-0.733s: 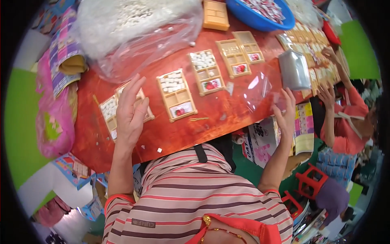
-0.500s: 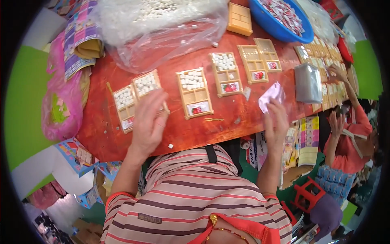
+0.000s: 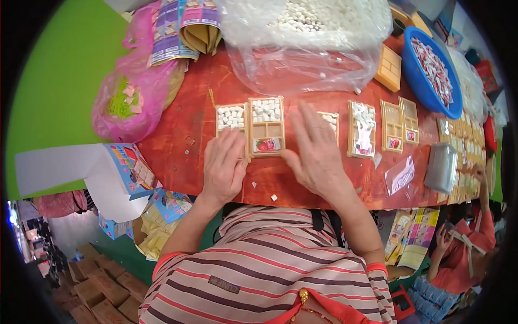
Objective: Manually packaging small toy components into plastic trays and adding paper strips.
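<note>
My left hand lies open, fingers stretched together, over the lower part of the leftmost tan tray and beside the second tan tray. Both trays hold small white cylindrical pieces; a packet with a strawberry picture sits in the second one. To its right my right hand is open, thumb apart at the tray's lower right corner. It hides most of a third tray. Further right, a pinkish-white film lies across a fourth tray.
A clear plastic bag of white pieces spreads at the back. Right of it stand a blue basin of small packets, more trays and a clear box. A clear pink-marked wrapper lies near the front edge. Another person's arm reaches in at far right.
The view has swung left, so the table appears further right. My right hand has left the pinkish-white film and come beside the second tray. The film now lies on the fourth tray.
</note>
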### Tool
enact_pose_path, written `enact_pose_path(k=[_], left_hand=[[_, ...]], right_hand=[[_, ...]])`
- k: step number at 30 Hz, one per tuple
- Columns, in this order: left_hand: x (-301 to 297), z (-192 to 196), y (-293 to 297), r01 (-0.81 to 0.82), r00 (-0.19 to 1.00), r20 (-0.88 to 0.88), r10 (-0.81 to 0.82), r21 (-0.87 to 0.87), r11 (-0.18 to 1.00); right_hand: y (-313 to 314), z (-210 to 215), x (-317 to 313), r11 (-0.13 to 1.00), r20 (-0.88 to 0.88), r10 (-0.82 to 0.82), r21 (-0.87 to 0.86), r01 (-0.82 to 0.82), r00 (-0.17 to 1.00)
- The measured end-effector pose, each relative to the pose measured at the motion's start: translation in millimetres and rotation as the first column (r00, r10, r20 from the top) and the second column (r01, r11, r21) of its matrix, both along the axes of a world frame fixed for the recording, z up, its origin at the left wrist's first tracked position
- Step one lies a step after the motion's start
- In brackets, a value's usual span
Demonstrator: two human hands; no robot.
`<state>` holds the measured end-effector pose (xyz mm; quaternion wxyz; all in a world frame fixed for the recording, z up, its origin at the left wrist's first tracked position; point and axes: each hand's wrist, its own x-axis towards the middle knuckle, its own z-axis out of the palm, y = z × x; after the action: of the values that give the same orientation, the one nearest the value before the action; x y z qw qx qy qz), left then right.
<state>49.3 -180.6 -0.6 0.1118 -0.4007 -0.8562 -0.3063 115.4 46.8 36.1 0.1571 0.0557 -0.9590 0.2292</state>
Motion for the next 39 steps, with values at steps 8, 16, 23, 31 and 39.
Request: enact_pose_path(k=[8,16,23,31,39], left_hand=[[-25.5,-31.5,-11.2,-0.071,0.984,0.114,0.136,-0.447,0.892],[-32.2,-27.4,-9.5,-0.144,0.974,0.083,0.211,-0.490,0.860],[-44.5,-0.7,38.6,0.105,0.964,0.257,-0.075,-0.105,0.989],[-64.5,-27.9,77.6,0.211,0.943,0.312,-0.119,-0.282,0.936],[-53.9,-30.4,98.8,0.134,0.985,0.162,-0.052,-0.544,0.828]], right_hand=[[-31.4,-46.1,-37.6,0.977,0.122,0.130,0.152,-0.148,0.984],[-35.5,-50.3,-36.2,0.975,0.159,0.107,0.178,-0.135,0.981],[-35.7,-62.3,-34.2,0.978,0.125,0.099,0.170,-0.119,0.987],[-36.5,-67.3,-16.0,0.942,0.054,0.131,0.306,-0.141,0.990],[0.1,-30.6,43.9,0.993,-0.219,-0.113,-0.005,0.114,0.969]])
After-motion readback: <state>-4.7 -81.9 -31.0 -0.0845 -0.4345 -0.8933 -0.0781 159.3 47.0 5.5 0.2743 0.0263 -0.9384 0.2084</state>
